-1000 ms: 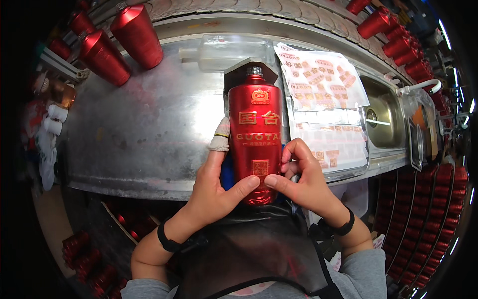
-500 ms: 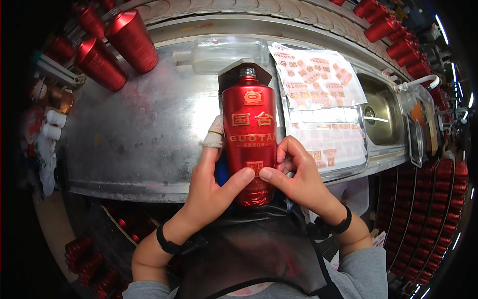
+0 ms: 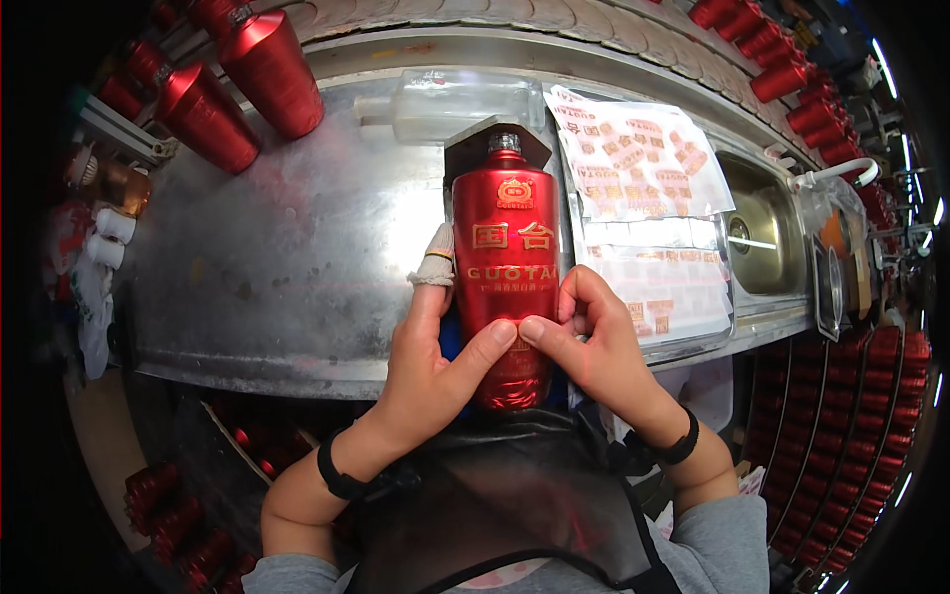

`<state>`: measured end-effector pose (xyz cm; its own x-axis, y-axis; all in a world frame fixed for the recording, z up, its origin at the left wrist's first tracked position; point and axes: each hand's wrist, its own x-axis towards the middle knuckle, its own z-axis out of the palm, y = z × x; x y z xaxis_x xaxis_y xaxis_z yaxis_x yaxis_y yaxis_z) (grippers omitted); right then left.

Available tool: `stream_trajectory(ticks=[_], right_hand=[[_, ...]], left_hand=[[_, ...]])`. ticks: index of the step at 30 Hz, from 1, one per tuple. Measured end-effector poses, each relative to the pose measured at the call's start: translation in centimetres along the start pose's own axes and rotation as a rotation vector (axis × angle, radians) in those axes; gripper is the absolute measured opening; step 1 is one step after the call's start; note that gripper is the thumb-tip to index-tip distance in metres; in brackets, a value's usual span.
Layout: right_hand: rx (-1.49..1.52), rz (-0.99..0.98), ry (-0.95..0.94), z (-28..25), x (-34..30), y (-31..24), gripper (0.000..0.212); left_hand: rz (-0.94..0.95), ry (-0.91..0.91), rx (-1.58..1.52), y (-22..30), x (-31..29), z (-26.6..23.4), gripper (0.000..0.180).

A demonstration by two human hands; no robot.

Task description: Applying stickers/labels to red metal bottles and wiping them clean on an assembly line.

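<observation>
A glossy red bottle (image 3: 505, 223) with gold lettering lies in front of me, its dark neck pointing away and its base toward my apron. My left hand (image 3: 435, 351) is against its left side, with the thumb pressed on the lower front and a white cloth cot over the index finger. From the right, my right hand (image 3: 599, 342) grips the same lower part, fingers curled at the edge. Both thumb tips nearly meet over the small gold square print. A dark angular holder (image 3: 465, 153) shows behind the bottle's neck.
Printed transfer sheets (image 3: 643, 158) lie right of the bottle, beside a metal sink (image 3: 767, 228). A clear glass bottle (image 3: 460, 107) lies at the back of the metal table (image 3: 267, 257). Red bottles (image 3: 272, 74) stand at far left; more fill racks (image 3: 841, 426) at right.
Both thumbs have slid slightly up the bottle's front and now cover the small square print. The whole view has shifted a little; the bottle stays in the same hold.
</observation>
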<state>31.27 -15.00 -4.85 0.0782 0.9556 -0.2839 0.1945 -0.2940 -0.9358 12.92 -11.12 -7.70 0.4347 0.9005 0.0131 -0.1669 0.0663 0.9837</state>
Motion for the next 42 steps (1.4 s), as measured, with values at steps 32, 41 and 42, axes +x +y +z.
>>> stream_trajectory(ticks=[32, 41, 42], right_hand=[[0.805, 0.246, 0.201, -7.1, -0.4, 2.4, 0.013], [-0.464, -0.613, -0.04, -0.8, -2.2, -3.5, 0.028], [-0.537, -0.634, 0.013, -0.7, -1.6, -4.0, 0.028]], left_hand=[[0.03, -0.087, 0.142, -1.6, -2.4, -2.0, 0.088], [0.087, -0.03, 0.289, -1.5, -2.8, -2.0, 0.092], [0.106, -0.036, 0.303, -1.8, -2.7, -2.0, 0.092]])
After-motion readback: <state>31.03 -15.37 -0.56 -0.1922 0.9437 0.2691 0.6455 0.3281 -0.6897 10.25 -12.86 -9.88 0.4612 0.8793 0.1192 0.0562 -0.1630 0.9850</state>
